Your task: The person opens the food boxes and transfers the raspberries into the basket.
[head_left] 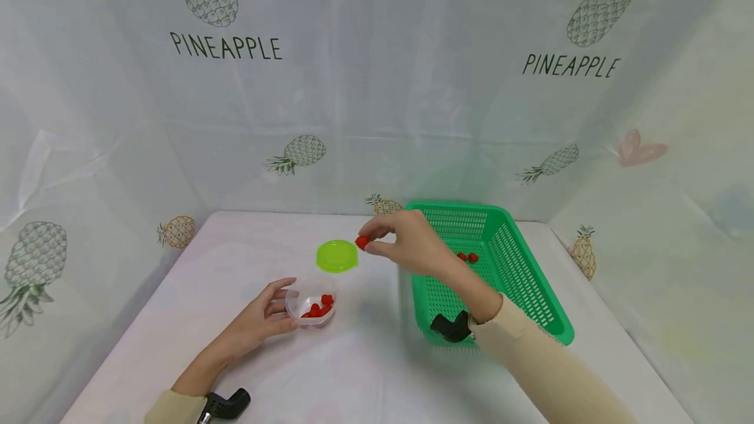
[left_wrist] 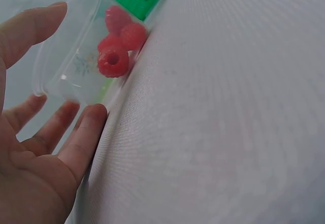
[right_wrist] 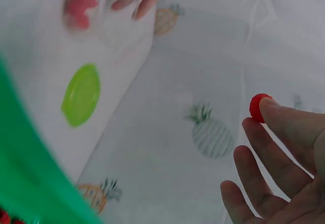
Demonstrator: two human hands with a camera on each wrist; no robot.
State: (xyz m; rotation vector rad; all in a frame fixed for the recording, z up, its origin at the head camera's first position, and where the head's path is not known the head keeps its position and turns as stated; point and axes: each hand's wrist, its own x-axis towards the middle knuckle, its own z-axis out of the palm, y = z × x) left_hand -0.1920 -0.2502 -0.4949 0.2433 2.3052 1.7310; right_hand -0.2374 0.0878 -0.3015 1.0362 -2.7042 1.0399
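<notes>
In the head view a clear plastic container (head_left: 312, 322) stands on the table with several raspberries (head_left: 316, 311) inside. My left hand (head_left: 259, 319) holds its left side, thumb at the front and fingers farther back. The left wrist view shows the fingertips (left_wrist: 94, 115) low against the container wall and the raspberries (left_wrist: 114, 61) through it. Between thumb and forefinger, my right hand (head_left: 406, 241) pinches a single raspberry (head_left: 362, 242) above the table, left of the green basket (head_left: 506, 214). That raspberry (right_wrist: 258, 108) also shows at the fingertips in the right wrist view.
A lime-green lid (head_left: 337, 256) lies flat behind the container. Two raspberries (head_left: 473, 258) are visible in the basket on the right, partly behind my right arm. White cloth printed with pineapples (head_left: 304, 150) hangs at the back and sides of the table.
</notes>
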